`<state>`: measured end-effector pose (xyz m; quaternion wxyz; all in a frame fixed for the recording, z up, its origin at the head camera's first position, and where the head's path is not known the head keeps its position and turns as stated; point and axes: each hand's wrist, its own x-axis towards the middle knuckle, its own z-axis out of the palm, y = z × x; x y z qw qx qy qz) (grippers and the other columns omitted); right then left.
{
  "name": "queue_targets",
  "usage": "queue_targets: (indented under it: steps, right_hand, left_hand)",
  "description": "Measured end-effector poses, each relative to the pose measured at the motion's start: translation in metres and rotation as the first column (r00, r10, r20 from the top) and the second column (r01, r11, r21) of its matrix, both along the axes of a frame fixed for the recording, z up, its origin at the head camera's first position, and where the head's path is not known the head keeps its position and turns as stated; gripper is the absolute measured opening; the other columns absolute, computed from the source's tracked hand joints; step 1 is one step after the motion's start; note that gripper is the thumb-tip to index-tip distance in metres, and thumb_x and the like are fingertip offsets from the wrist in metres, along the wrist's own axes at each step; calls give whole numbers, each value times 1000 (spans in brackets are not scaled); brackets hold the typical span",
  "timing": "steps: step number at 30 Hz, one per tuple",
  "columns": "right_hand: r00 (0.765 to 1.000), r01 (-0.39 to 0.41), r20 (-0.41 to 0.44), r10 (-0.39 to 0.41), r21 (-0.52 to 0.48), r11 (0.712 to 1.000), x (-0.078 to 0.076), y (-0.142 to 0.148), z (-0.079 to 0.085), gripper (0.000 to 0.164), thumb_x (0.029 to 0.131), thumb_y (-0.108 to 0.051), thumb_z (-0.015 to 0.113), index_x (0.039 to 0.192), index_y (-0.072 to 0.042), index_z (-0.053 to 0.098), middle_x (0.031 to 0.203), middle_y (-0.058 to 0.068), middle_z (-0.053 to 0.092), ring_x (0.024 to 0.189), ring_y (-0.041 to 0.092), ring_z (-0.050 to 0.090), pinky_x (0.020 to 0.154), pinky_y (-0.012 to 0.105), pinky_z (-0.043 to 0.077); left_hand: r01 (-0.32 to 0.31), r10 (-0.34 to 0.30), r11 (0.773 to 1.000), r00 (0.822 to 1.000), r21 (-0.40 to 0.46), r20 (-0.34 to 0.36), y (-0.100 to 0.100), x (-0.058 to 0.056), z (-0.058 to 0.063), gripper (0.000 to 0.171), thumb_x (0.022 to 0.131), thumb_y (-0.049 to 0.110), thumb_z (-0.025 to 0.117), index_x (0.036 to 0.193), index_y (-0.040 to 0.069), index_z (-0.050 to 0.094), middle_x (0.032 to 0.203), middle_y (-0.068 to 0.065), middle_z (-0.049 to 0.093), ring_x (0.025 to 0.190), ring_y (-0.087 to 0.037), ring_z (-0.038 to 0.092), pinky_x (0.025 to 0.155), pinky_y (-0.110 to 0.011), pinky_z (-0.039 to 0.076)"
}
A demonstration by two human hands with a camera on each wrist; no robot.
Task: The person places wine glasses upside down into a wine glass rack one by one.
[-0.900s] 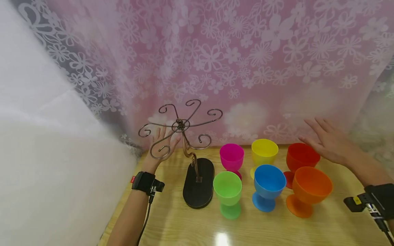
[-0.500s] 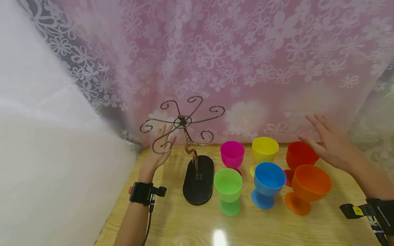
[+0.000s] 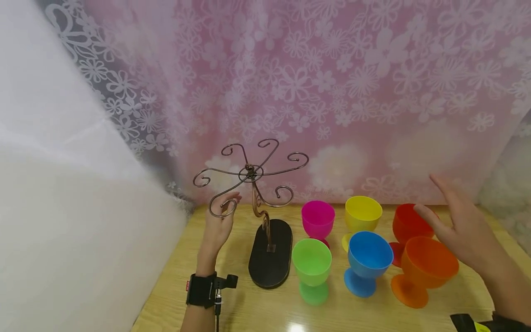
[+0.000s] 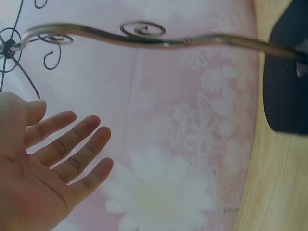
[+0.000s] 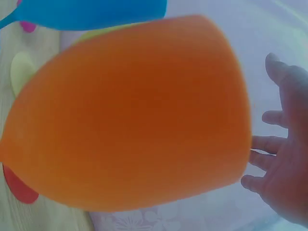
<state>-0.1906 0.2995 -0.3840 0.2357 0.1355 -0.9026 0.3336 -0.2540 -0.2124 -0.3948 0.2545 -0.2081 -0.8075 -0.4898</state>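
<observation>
A bronze-coloured wire stand with several curled hooks (image 3: 265, 216) rises from a black oval base (image 3: 269, 269). My left hand (image 3: 217, 228) hovers beside it, below and behind its left hooks. In the left wrist view its fingers (image 4: 77, 142) are spread, slightly bent, and hold nothing; whether the thumb touches a hook, I cannot tell. Over the far right cups my right hand (image 3: 473, 230) holds nothing, thumb and fingers apart. It partly covers a red goblet (image 3: 408, 223) and the rim of an orange goblet (image 3: 429, 263), which fills much of the right wrist view.
More plastic goblets stand upright in two rows: magenta (image 3: 318, 219), yellow (image 3: 362, 214), green (image 3: 312, 263) and blue (image 3: 369, 256). All are on a wooden table (image 3: 249, 313). A pink flowered curtain (image 3: 298, 101) hangs behind, with a white surface (image 3: 83, 221) at left.
The left hand has turned, its fingers more bent than before. My right hand has moved nearer the body, now over the red and orange goblets. The goblets and stand keep their places.
</observation>
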Motion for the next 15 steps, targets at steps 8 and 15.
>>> queue_targets:
  steps: [8,15]
  right_hand:
    - [991,0,-135,-6,-46,999,18,-28,-1,90,88,-6,80,162,-13,31,162,23,34,147,51,27,114,74,16]
    - [984,-6,-176,-12,-100,995,25,-47,-4,97,81,2,85,161,-22,36,160,14,41,147,41,34,121,61,20]
  left_hand:
    - [84,-88,990,996,117,32,11,-4,-27,33,111,4,41,136,-5,60,122,-28,65,113,-45,63,94,-61,51]
    - [151,-158,981,986,126,48,20,-7,-39,39,114,13,34,146,5,54,136,-18,62,122,-36,61,98,-64,49]
